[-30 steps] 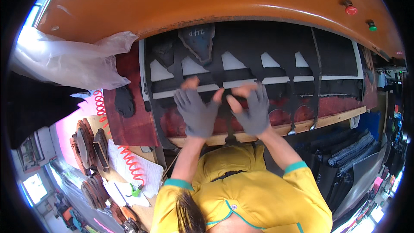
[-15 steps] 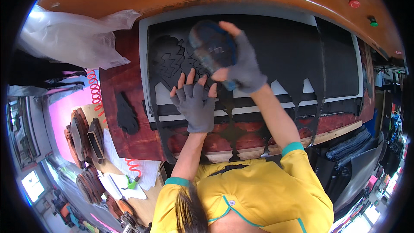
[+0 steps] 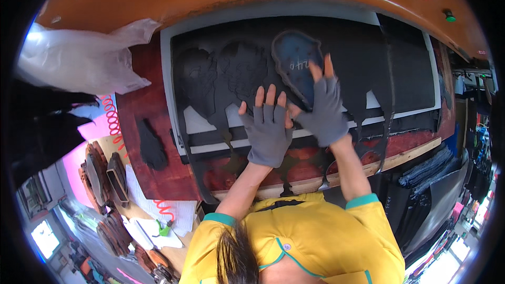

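Right hand flat on cutting die

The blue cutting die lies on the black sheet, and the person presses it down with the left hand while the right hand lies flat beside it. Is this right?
Not quite: the hands are swapped. The head view shows the right hand on the blue cutting die, while the left hand lies flat beside it on the black sheet.
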`<state>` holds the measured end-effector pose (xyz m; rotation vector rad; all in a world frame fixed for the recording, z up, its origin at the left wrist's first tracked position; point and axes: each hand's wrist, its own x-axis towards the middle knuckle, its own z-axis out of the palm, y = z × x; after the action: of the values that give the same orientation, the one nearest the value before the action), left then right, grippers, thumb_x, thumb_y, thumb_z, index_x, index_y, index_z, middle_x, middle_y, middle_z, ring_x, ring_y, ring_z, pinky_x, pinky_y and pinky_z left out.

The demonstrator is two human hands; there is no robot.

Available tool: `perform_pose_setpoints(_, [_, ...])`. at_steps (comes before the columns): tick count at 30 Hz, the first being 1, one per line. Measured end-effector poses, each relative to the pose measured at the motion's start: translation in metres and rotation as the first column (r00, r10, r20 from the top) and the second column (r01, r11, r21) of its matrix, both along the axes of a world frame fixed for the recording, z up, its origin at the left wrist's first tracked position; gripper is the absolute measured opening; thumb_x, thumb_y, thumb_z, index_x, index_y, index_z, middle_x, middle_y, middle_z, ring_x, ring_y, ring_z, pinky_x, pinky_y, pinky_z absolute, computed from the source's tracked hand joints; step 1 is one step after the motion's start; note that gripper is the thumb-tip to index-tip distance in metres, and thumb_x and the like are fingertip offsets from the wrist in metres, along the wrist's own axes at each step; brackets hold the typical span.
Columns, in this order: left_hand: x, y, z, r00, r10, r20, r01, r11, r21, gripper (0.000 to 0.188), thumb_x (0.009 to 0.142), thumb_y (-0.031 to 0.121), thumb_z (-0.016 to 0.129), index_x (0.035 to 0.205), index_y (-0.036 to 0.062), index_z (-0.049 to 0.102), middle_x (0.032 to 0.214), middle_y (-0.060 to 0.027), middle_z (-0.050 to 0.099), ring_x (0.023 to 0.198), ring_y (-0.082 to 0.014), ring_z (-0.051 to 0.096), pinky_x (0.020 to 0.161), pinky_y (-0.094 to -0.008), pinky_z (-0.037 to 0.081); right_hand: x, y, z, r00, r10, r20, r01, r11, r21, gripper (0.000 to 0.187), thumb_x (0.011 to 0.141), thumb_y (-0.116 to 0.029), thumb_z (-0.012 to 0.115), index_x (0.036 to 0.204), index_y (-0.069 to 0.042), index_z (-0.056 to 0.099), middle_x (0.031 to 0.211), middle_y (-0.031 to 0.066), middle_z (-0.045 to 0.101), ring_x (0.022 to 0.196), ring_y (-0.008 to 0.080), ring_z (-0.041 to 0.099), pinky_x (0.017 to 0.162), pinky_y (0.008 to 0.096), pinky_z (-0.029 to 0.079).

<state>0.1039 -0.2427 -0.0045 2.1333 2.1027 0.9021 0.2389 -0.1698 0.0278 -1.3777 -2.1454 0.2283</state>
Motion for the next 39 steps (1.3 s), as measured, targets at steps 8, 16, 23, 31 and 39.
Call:
perform_pose_setpoints(8, [-0.004, 0.032, -0.002, 0.999, -0.008, -0.033, 0.011, 0.997, 0.073, 0.046, 0.081, 0.013, 0.059, 0.125, 0.0044, 0.056, 0.135, -0.0144, 0.053, 0.130, -0.0345, 0.046, 0.104, -0.0542, 0.030, 0.007, 0.006, -0.046, 0.978, 0.005, -0.207, 0.010, 0.997, 0.072, 0.066, 0.079, -0.024, 0.079, 0.132, -0.003, 0.047, 0.136, 0.0239, 0.051, 0.119, 0.0446, 0.054, 0.103, 0.0515, 0.041])
perform_pose_setpoints(16, [-0.022, 0.099, -0.010, 0.997, 0.001, -0.082, 0.008, 0.995, 0.101, 0.052, 0.076, 0.015, 0.061, 0.126, 0.0051, 0.055, 0.136, -0.0150, 0.052, 0.130, -0.0358, 0.046, 0.107, -0.0523, 0.031, -0.018, 0.084, -0.045, 0.964, 0.013, -0.265, 0.053, 0.969, 0.243, 0.084, 0.070, -0.034, 0.087, 0.136, -0.004, 0.044, 0.136, 0.0174, 0.054, 0.117, 0.0418, 0.054, 0.106, 0.0491, 0.039])
perform_pose_setpoints(23, [-0.028, 0.095, 0.018, 0.995, -0.029, 0.095, 0.010, 0.980, 0.197, 0.037, 0.089, 0.017, 0.063, 0.122, 0.0029, 0.056, 0.129, -0.0198, 0.054, 0.117, -0.0384, 0.052, 0.102, -0.0522, 0.036, -0.009, 0.145, 0.052, 0.960, 0.062, -0.272, 0.136, 0.747, 0.650, 0.114, 0.075, -0.066, 0.072, 0.149, 0.005, 0.022, 0.149, 0.0298, 0.029, 0.140, 0.0457, 0.027, 0.113, 0.0606, 0.012])
perform_pose_setpoints(31, [0.012, 0.058, -0.039, 0.996, -0.089, 0.001, 0.089, 0.996, 0.027, 0.033, 0.087, 0.028, 0.064, 0.111, 0.0063, 0.058, 0.112, -0.0152, 0.057, 0.103, -0.0364, 0.055, 0.098, -0.0544, 0.039, 0.011, 0.171, 0.029, 0.990, 0.002, -0.144, 0.070, 0.867, 0.494, 0.115, 0.081, -0.068, 0.064, 0.152, 0.004, 0.011, 0.154, 0.0331, 0.018, 0.144, 0.0492, 0.018, 0.115, 0.0620, 0.006])
perform_pose_setpoints(39, [0.003, 0.070, -0.057, 0.967, -0.097, -0.234, 0.120, 0.989, 0.085, 0.023, 0.086, 0.031, 0.059, 0.097, 0.0109, 0.063, 0.099, -0.0062, 0.061, 0.096, -0.0257, 0.060, 0.090, -0.0455, 0.043, 0.053, 0.044, -0.058, 0.969, 0.219, 0.116, -0.225, 0.974, 0.034, 0.051, 0.085, -0.044, 0.067, 0.123, -0.012, 0.058, 0.109, 0.0106, 0.057, 0.093, 0.0328, 0.058, 0.083, 0.0480, 0.048])
